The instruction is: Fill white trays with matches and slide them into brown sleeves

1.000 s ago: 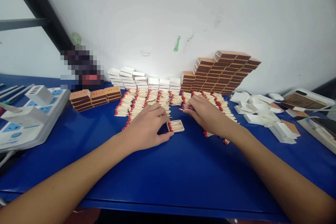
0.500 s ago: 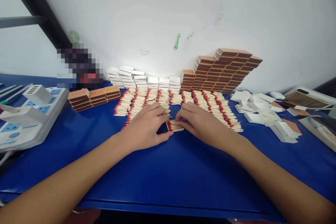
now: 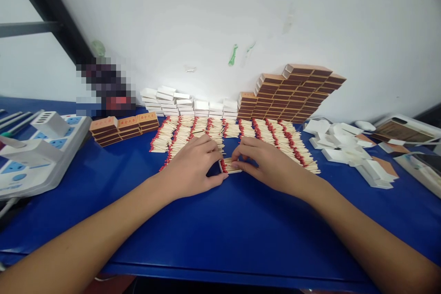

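Observation:
A small open matchbox tray (image 3: 228, 166) full of red-tipped matches lies on the blue table (image 3: 220, 234) between my hands. My left hand (image 3: 191, 165) curls round its left end, fingers bent and thumb on the table. My right hand (image 3: 265, 161) rests over its right end, with the fingertips pinched on the matches in the tray. Just behind both hands lie rows of loose matches (image 3: 193, 134), red heads lined up.
Brown matchbox sleeves (image 3: 292, 94) are stacked against the wall, white trays (image 3: 186, 103) stacked to their left, and a short row of closed brown boxes (image 3: 124, 127). Loose white trays (image 3: 347, 151) lie at the right. A white power strip (image 3: 37, 147) sits at the left.
My right hand came left and down from the loose matches onto the tray's right end. My left hand stayed at the tray's left end.

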Tool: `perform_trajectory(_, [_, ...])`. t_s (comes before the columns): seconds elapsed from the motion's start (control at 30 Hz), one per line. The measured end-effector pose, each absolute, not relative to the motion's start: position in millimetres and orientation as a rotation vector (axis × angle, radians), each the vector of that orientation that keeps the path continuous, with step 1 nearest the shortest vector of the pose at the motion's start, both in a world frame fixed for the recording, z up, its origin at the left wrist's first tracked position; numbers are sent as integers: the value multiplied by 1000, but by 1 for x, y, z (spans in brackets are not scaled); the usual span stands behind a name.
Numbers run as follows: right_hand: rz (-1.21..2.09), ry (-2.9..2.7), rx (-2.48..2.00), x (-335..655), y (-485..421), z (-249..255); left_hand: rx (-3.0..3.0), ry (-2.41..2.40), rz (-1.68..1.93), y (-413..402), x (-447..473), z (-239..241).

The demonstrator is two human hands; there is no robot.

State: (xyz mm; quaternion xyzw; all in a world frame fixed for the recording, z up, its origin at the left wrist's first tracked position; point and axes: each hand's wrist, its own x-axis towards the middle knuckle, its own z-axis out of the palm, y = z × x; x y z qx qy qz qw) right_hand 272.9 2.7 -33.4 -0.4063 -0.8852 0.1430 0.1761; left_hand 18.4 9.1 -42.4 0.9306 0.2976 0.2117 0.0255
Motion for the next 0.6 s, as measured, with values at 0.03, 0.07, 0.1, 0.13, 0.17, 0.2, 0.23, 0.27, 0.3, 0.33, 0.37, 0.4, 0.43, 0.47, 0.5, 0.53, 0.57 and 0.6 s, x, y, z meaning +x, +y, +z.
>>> perform_trajectory(0.03, [417, -2499, -1160, 274, 3, -33, 2878, 915, 662, 9, 18, -43])
perform_trajectory(0.07, [433, -2491, -1172, 274, 4, -33, 2878, 914, 669, 9, 18, -43])
perform_trajectory(0.1, [451, -2485, -1185, 274, 4, -33, 2875, 915, 674, 9, 18, -43])
perform_trajectory(0.13, [471, -2481, -1196, 274, 4, -33, 2872, 915, 677, 9, 18, -43])
perform_trajectory(0.17, [486, -2477, -1203, 273, 4, -32, 2869, 916, 675, 9, 18, -44])
perform_trajectory(0.2, [496, -2474, -1207, 272, 4, -32, 2866, 917, 673, 9, 18, -44])
perform_trajectory(0.23, [501, -2472, -1208, 271, 4, -32, 2865, 918, 669, 10, 18, -44])
perform_trajectory(0.27, [504, -2472, -1207, 271, 4, -32, 2864, 920, 663, 10, 18, -44])
perform_trajectory(0.3, [504, -2473, -1206, 270, 4, -32, 2864, 921, 658, 9, 18, -44])
perform_trajectory(0.33, [504, -2471, -1208, 270, 4, -32, 2864, 922, 656, 9, 18, -44])
perform_trajectory(0.37, [502, -2469, -1213, 270, 4, -32, 2863, 923, 655, 9, 18, -43])
perform_trajectory(0.4, [500, -2465, -1218, 271, 4, -32, 2863, 921, 657, 9, 18, -43])
perform_trajectory(0.43, [496, -2459, -1222, 271, 4, -32, 2864, 919, 659, 8, 18, -42])
perform_trajectory(0.47, [490, -2452, -1225, 272, 4, -31, 2863, 919, 662, 8, 18, -42])
perform_trajectory(0.5, [487, -2445, -1226, 273, 4, -31, 2861, 923, 659, 8, 19, -42])
perform_trajectory(0.53, [486, -2439, -1223, 274, 5, -30, 2859, 928, 653, 8, 19, -42])
perform_trajectory(0.57, [489, -2435, -1218, 275, 6, -30, 2856, 930, 647, 8, 19, -42])
perform_trajectory(0.6, [494, -2427, -1216, 276, 7, -30, 2854, 933, 644, 8, 19, -43])
